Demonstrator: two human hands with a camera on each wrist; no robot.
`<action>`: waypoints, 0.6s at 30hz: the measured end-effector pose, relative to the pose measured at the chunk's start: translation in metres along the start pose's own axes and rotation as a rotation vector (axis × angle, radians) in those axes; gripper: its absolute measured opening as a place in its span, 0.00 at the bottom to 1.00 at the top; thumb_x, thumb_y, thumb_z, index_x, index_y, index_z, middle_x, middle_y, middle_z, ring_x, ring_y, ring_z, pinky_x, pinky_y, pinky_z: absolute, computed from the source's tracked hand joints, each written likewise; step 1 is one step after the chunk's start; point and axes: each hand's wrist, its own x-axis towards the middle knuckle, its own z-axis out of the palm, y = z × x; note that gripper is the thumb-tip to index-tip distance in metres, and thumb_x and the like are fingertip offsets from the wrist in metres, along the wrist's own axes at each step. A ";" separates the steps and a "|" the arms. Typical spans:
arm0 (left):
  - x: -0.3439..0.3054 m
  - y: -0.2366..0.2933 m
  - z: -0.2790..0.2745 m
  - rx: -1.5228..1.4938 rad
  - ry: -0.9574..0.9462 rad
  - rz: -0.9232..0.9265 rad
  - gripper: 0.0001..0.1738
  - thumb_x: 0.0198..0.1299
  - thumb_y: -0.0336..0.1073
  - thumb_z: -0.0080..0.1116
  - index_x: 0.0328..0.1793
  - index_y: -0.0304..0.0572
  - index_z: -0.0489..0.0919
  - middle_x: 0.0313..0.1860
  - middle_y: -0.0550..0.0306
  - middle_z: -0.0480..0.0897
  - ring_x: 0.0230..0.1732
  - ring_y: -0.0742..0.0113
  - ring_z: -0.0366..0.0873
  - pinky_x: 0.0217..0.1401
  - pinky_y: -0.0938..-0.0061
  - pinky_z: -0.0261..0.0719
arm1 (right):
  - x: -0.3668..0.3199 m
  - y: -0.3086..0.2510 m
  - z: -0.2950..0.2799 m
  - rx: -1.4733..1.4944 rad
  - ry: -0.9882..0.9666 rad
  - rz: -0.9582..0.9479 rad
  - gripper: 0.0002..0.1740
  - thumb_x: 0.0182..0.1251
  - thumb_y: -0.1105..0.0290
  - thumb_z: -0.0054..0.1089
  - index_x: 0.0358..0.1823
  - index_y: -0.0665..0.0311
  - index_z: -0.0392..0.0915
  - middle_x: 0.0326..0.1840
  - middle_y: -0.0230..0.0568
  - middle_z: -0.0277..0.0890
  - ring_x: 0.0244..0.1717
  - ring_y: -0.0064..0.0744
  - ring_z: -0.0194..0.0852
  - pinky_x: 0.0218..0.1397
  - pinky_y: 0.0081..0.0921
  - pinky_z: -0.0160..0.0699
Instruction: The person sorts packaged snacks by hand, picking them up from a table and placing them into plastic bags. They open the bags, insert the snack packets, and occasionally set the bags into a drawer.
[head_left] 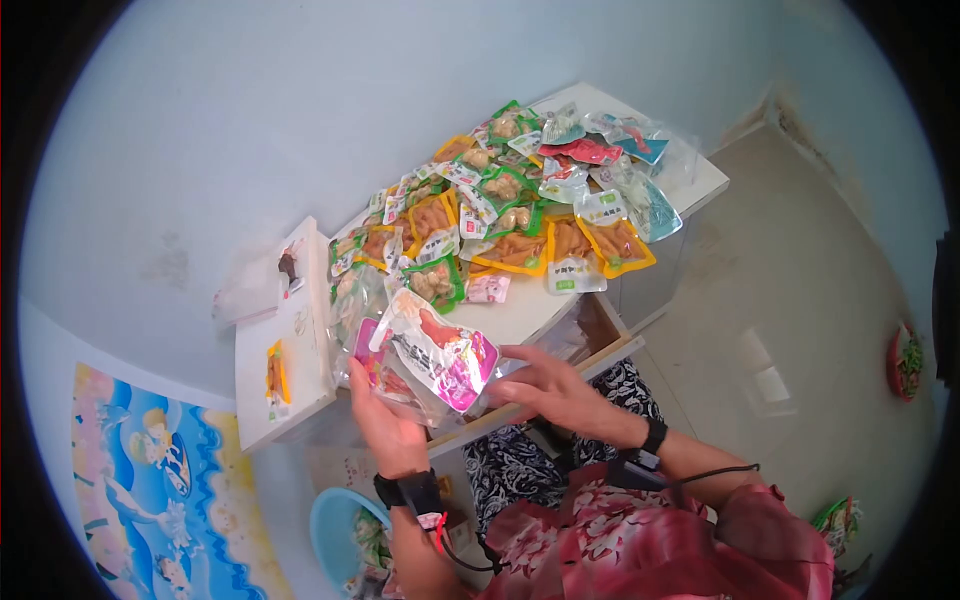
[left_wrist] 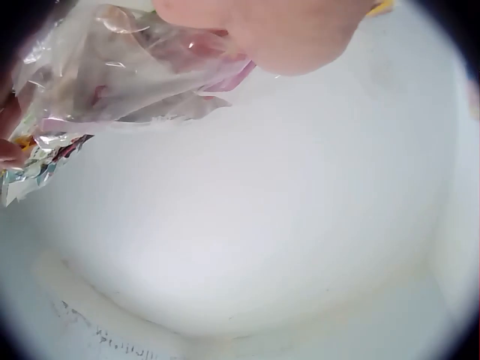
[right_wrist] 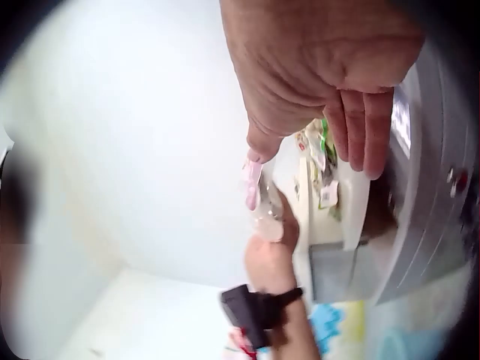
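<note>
The person's left hand (head_left: 388,425) is gripping a glossy white-and-magenta plastic food pouch (head_left: 435,350) by its left side, with clear plastic film (left_wrist: 135,82) showing around or beneath it. The right hand (head_left: 560,395) is reaching the pouch's right edge, its thumb touching the magenta border and three fingers extending straight; whether it is also pinching cannot be told, as the index finger is not clear. The pouch is being held raised at the near edge of the white table (head_left: 515,312).

On progress: one pouch is being handled, and a large number are lying loose in an overlapping heap, among them green-edged clear pouches (head_left: 432,283), yellow-edged pouches (head_left: 615,240) and red-and-teal pouches (head_left: 585,150). Judging by this heap, much is remaining. A lone yellow-edged pouch (head_left: 277,375) is lying apart on the white side surface (head_left: 255,400). A light-blue plastic basin (head_left: 322,530) is holding further packets; whether these are finished cannot be determined.
</note>
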 end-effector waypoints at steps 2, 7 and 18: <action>-0.006 -0.011 0.000 -0.053 0.039 -0.013 0.25 0.83 0.50 0.45 0.73 0.40 0.74 0.68 0.52 0.82 0.68 0.56 0.80 0.74 0.55 0.75 | 0.009 -0.005 0.023 0.178 -0.028 0.041 0.40 0.76 0.59 0.68 0.80 0.67 0.59 0.59 0.44 0.80 0.56 0.33 0.81 0.52 0.34 0.90; -0.003 -0.040 -0.016 -0.150 0.024 -0.053 0.25 0.82 0.48 0.47 0.73 0.38 0.75 0.67 0.51 0.82 0.67 0.57 0.80 0.72 0.57 0.76 | 0.044 0.002 0.040 -0.084 0.205 -0.151 0.44 0.65 0.71 0.75 0.80 0.66 0.60 0.53 0.40 0.82 0.44 0.25 0.83 0.42 0.22 0.84; 0.000 -0.027 -0.050 0.138 -0.030 -0.144 0.33 0.70 0.24 0.60 0.80 0.31 0.64 0.63 0.42 0.83 0.63 0.57 0.83 0.68 0.62 0.81 | 0.106 -0.038 -0.018 -0.545 0.113 -0.267 0.39 0.64 0.78 0.70 0.77 0.68 0.64 0.60 0.43 0.78 0.50 0.30 0.83 0.54 0.28 0.84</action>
